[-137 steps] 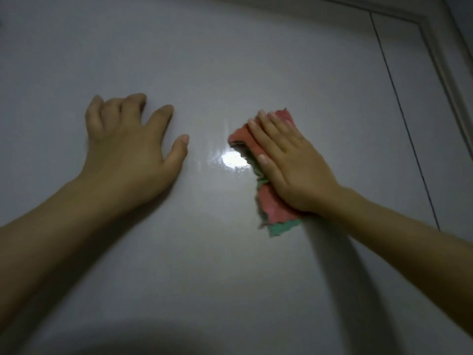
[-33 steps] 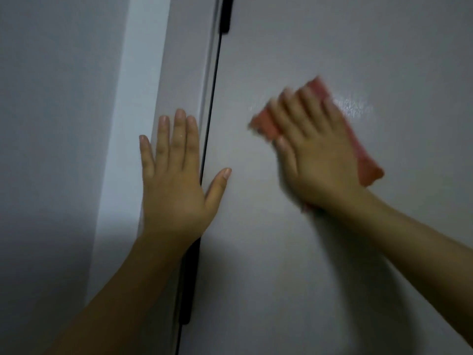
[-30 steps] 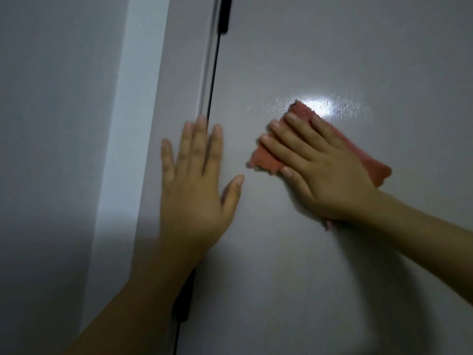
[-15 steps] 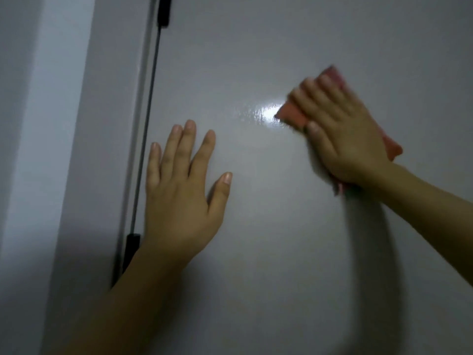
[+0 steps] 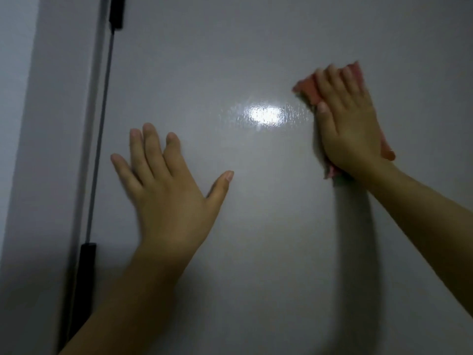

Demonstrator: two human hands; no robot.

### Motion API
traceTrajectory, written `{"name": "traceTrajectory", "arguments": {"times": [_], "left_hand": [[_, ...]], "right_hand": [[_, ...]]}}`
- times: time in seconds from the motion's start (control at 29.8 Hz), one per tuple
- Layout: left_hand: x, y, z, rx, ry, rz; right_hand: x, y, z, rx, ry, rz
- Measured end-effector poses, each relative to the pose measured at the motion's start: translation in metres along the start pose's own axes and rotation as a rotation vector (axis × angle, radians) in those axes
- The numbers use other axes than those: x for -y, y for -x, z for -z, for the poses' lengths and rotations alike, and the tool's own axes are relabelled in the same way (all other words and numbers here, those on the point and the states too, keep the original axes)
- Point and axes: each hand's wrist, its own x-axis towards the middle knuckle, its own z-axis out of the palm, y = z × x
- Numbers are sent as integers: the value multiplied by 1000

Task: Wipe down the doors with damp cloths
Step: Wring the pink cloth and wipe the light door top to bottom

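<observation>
The right hand has carried the crumpled pink cloth rightward and up across the smooth pale grey door, away from the black hinge strip where it worked a second ago. A glossy, streaked patch left of the cloth is probably fresh damp, so the hinge-side band looks covered and the stroke now heads for drier panel. The cloth lies flat under the right palm, pink edges showing beyond fingertips and wrist; that grip presses with straight fingers, released. The left hand, splayed flat, braces the door, well apart from the cloth.
</observation>
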Motion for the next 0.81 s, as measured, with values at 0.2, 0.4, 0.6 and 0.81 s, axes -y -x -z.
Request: {"name": "traceTrajectory", "arguments": {"times": [0.2,0.4,0.6,0.81], "left_hand": [[-26,2,1,-8,114,61],[-92,8,-13,79,111,-112],[-143,17,-31,135,92,-221],[-175,31,-43,151,87,-209]], "right_hand": [[34,48,-11,15,-6,64],[-58,53,5,118,43,360],[-86,28,3,-62,18,-96],[-143,78,12,121,61,508]]}}
